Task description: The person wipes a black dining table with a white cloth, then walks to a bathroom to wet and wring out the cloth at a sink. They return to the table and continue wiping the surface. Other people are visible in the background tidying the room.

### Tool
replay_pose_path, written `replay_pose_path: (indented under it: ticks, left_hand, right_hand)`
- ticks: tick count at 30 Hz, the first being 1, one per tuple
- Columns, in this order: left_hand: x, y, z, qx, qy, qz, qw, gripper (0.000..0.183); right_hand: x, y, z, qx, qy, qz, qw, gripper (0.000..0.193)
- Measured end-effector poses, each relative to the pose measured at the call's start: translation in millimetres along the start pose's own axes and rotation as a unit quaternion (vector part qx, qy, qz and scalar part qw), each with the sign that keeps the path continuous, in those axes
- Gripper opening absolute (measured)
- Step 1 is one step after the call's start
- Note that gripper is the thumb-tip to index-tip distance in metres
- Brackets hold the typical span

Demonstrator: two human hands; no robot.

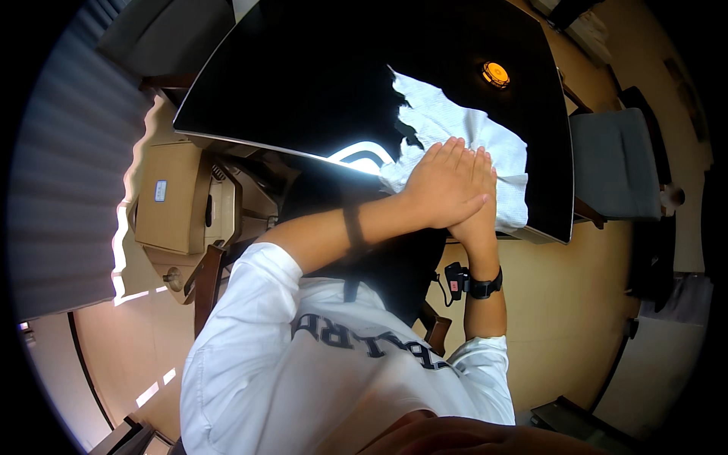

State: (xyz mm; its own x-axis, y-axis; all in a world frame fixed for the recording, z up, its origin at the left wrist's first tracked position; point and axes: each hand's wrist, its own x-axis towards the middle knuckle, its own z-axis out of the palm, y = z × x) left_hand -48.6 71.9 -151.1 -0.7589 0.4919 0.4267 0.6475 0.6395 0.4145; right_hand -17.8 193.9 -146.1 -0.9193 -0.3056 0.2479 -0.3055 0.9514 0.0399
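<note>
A white, wrinkled sheet with ragged edges [504, 140] lies on a glossy black table [303, 76]; I cannot tell if it is cloth or paper. My left hand [447, 186] rests across the back of my right hand, its fingers stretched out. Underneath it, my right hand [478, 227] presses on the sheet near the table's front edge. Most of the right hand is covered, though some straight fingers seem to show beside the left ones. Neither hand grips anything visible. A black watch [485, 286] circles my right wrist, and a dark band [354, 229] my left forearm.
A round, glowing orange object [496, 74] sits toward the far right of the table. Grey chairs stand at the right [616, 163] and far left [163, 38]. Left of me are a cardboard box [168, 197] and a pale curtain [68, 167].
</note>
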Motion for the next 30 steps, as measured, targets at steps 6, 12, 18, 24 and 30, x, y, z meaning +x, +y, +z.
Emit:
replay_pose_path:
  ticks: [6, 12, 18, 24, 30]
  left_hand:
    - [6, -9, 1, 0.018, 0.014, 0.002, 1.000, 0.064]
    - [3, -19, -5, 0.019, 0.038, -0.008, 0.999, 0.065]
    - [2, -20, 5, 0.029, 0.065, -0.016, 0.997, 0.065]
    - [-1, -4, -8, 0.037, 0.041, -0.060, 0.997, 0.066]
    - [-12, 24, -54, 0.060, 0.056, -0.090, 0.993, 0.066]
  right_hand:
    - [5, -1, 4, 0.007, 0.004, 0.004, 1.000, 0.080]
    - [19, -6, 6, 0.022, -0.002, -0.010, 1.000, 0.082]
    - [19, 0, 14, 0.024, 0.010, -0.039, 0.999, 0.084]
    - [17, -3, 3, 0.066, 0.011, -0.055, 0.996, 0.077]
    - [12, -31, -38, 0.130, 0.073, -0.040, 0.988, 0.063]
